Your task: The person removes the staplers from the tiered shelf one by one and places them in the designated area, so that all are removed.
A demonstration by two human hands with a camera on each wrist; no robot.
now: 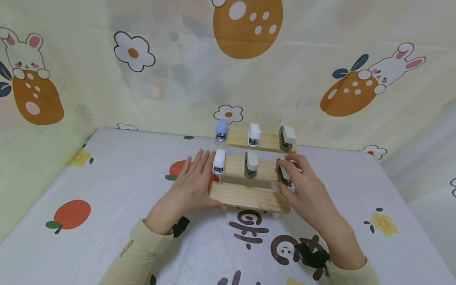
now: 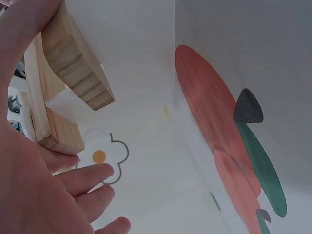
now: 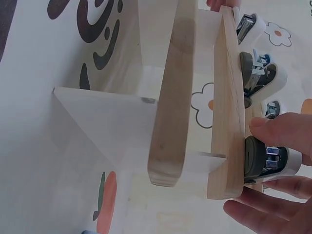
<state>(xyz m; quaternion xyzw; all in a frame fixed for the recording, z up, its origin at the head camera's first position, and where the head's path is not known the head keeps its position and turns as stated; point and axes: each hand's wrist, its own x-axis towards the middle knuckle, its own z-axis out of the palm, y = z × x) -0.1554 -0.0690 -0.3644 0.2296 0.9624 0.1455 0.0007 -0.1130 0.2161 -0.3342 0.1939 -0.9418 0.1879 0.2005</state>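
- While our left hand (image 1: 194, 184) lies along the left end of the three-tier wooden rack (image 3: 114, 122) with its fingers extended and wide, our right hand (image 1: 308, 192) pinches the right-end stapler (image 3: 273, 163) in a narrow grip.
- That right-end stapler, white on a dark grey base, stands upright at the end of the middle plank (image 1: 235, 166), within the curl of our right fingers.
- Between our hands on the same plank are the grey-based middle stapler (image 1: 251, 163) and, just beside our left fingers, the all-white stapler (image 1: 219, 161).
- Beyond both hands, the back plank (image 1: 236, 137) carries the blue stapler (image 1: 221, 130), the white centre stapler (image 1: 254, 134) and the grey-based corner stapler (image 1: 288, 135).
- Nearer to us, the front plank (image 1: 249, 196) runs from our left thumb toward our right hand, above the surface (image 1: 124, 190).
- We judge the step in hand to be seating or squaring up the middle row's outer stapler; whether it is arriving or leaving, we cannot tell.
- If it is being set down, the next move calls for lining its base up with its neighbours, then loosening our right fingers gently while our left hand braces the rack.
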